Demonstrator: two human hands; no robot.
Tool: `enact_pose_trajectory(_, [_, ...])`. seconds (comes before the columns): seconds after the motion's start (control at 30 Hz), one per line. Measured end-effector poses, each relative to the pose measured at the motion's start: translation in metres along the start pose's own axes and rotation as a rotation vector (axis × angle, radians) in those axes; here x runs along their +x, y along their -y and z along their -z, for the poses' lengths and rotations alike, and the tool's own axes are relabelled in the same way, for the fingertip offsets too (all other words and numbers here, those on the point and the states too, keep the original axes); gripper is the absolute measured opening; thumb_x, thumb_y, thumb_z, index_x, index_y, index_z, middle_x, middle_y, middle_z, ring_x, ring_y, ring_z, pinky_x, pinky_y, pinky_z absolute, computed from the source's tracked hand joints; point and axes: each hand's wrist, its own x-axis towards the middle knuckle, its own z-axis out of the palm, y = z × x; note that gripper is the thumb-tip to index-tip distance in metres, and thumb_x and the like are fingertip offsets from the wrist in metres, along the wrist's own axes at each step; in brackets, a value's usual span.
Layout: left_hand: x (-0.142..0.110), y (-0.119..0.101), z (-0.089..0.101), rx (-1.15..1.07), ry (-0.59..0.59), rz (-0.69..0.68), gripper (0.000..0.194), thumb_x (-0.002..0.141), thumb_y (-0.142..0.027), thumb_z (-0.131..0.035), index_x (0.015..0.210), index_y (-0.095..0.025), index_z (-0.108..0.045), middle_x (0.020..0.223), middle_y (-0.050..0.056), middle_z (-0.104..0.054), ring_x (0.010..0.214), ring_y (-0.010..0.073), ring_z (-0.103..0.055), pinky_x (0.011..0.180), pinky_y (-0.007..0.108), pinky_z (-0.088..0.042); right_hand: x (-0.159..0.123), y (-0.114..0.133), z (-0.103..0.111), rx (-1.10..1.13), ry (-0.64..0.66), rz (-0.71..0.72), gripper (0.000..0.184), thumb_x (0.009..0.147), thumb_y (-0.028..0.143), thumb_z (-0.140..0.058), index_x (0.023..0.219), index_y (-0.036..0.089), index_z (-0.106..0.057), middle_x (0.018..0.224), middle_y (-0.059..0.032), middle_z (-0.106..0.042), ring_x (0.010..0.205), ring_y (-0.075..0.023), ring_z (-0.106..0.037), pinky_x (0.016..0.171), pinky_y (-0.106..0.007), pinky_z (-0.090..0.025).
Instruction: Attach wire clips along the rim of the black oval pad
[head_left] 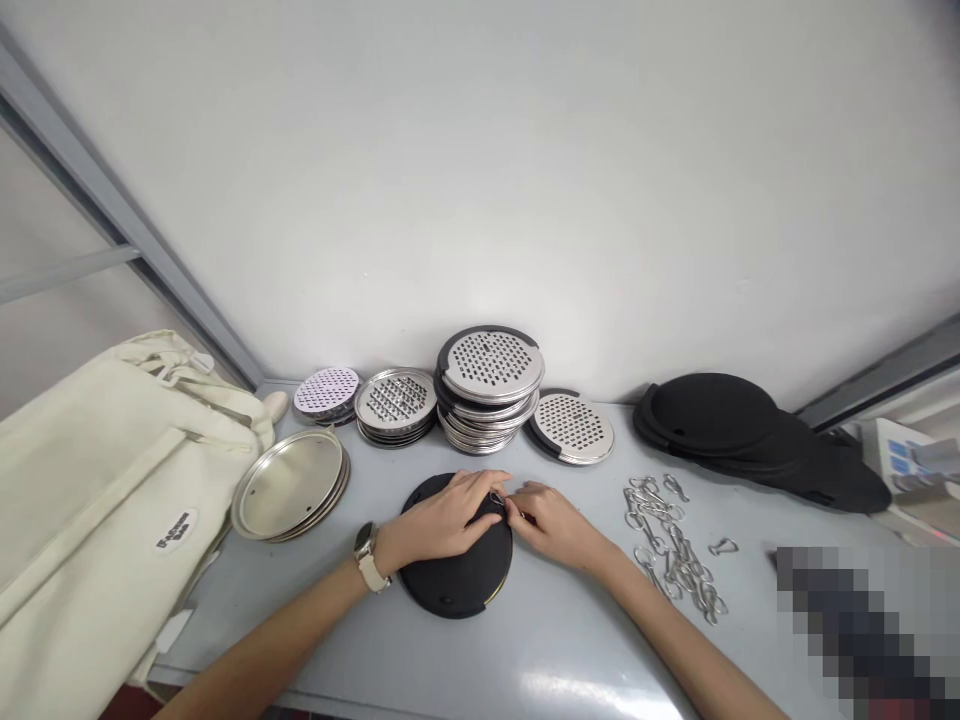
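Note:
A black round cover (457, 575) lies on the table, with a thin gold-coloured edge showing at its lower right. Across its top rests my left hand (450, 515), thumb and fingers closed around its upper right rim. A small metal carabiner clip (495, 497) shows between the two hands at that rim. My right hand (551, 522) pinches at the clip with thumb and forefinger; its fingertips partly hide what they hold. Loose carabiner clips (675, 555) lie in a pile right of my right hand, with one clip (724, 547) apart from the rest.
Behind my hands stand a tall stack of perforated metal discs (491, 365), a single disc (574, 428) and lower stacks (396, 400). Plain metal plates (292, 485) lie left, beside a cream bag (112, 500). Black covers (712, 415) are piled at right, near a box (907, 460).

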Motion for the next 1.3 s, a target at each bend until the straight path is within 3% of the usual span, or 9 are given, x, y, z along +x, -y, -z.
enact_pose_trajectory(1.3, [-0.0002,0.0038,-0.0022,-0.096,0.009,0.043,0.048,0.094,-0.02,-0.046,0.139,-0.025,-0.029,0.126,0.007,-0.053,0.124,0.0199,-0.045,0.106,0.038,-0.038,0.0003,0.0014,0.0028,0.0,-0.009,0.009,0.038,0.098,0.023,-0.035,0.063,0.019,-0.049,0.058,-0.0005,-0.056,0.059,-0.0146,-0.047,0.062,-0.027,-0.035])
